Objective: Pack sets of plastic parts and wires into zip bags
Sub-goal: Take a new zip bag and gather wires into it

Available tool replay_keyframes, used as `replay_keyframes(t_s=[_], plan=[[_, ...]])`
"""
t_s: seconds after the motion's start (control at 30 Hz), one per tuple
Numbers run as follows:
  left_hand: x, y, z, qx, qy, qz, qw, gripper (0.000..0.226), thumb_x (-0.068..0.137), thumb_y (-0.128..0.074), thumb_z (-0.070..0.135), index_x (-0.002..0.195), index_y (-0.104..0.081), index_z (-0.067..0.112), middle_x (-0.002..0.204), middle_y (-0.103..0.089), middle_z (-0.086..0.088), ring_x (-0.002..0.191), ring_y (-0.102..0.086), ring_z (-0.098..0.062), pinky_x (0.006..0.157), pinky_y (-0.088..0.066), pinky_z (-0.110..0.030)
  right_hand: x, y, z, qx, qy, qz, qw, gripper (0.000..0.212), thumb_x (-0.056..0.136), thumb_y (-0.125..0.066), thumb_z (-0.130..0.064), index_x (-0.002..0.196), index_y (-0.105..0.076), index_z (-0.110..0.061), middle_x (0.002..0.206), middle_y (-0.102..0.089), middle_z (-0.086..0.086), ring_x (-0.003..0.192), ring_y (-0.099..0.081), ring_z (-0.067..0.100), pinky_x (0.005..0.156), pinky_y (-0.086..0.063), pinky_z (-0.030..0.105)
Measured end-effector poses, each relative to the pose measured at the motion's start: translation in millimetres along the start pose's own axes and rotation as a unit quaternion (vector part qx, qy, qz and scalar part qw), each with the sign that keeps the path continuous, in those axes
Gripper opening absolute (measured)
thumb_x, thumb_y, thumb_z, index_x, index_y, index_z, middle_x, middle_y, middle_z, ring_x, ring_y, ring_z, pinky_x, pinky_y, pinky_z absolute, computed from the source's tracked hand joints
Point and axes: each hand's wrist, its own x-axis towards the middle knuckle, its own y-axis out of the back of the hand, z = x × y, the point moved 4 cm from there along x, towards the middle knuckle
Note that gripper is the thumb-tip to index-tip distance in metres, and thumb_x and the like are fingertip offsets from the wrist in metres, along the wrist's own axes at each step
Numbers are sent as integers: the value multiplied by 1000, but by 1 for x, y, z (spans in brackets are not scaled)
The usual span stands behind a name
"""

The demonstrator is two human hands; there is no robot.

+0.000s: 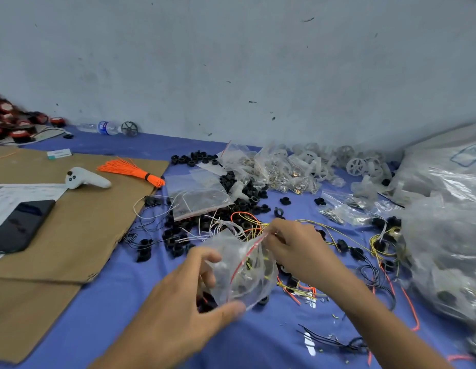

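Clear plastic, the zip bag [245, 272] sits between our hands above the blue counter [125, 302]. Our left hand [189, 296] clasps its belly, and our right hand [293, 246] pinches the far end of the red seal [247, 255], which slants back toward the left. We judge sealing runs that way.

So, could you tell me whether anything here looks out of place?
A water bottle lies on its side by the wall, far left. Black parts and wires are strewn loose over the blue cloth around the zip bag in the left hand and right hand.
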Motion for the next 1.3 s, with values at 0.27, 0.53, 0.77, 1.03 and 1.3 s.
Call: replay_keyframes(t_s=[0.27,0.53,0.77,1.03,1.3], plan=[[-12,-1,-7,147,-117,120,975,18,89,-64,48,99,-50,40,98,-53,25,85,-49,4,70,-41,-18,16,11,-19,323,-51,27,945,8,91,-54,-13,87,-61,-11,61,-67,7,50,-62,24,52,-56,38],[38,76,23,-129,-104,275,947,8,93,-65,26,98,-67,32,88,-72,17,76,-66,2,69,-49,-12,24,79,-37,414,-45,93,904,17,87,-57,-1,81,-72,-8,57,-66,6,45,-54,15,44,-47,22],[45,43,27,-242,-108,213,940,4,89,-68,32,92,-70,31,80,-73,5,70,-65,-4,68,-51,-14,-38,109,-6,314,-65,143,936,20,83,-68,-15,66,-63,-6,47,-50,2,39,-40,10,37,-29,19],[50,-11,16,-264,-48,197,943,4,87,-70,35,90,-72,37,81,-72,11,69,-59,-1,66,-52,-22,-56,99,28,99,-79,126,984,14,84,-65,-31,73,-66,-21,56,-51,-8,53,-42,9,59,-36,29],[45,-7,38,-203,-70,176,961,10,89,-61,37,93,-70,35,89,-72,13,77,-65,-12,68,-53,-48,-28,69,-62,-99,156,26,982,28,87,-60,-54,106,-66,-36,103,-56,-14,103,-45,12,93,-35,24]])
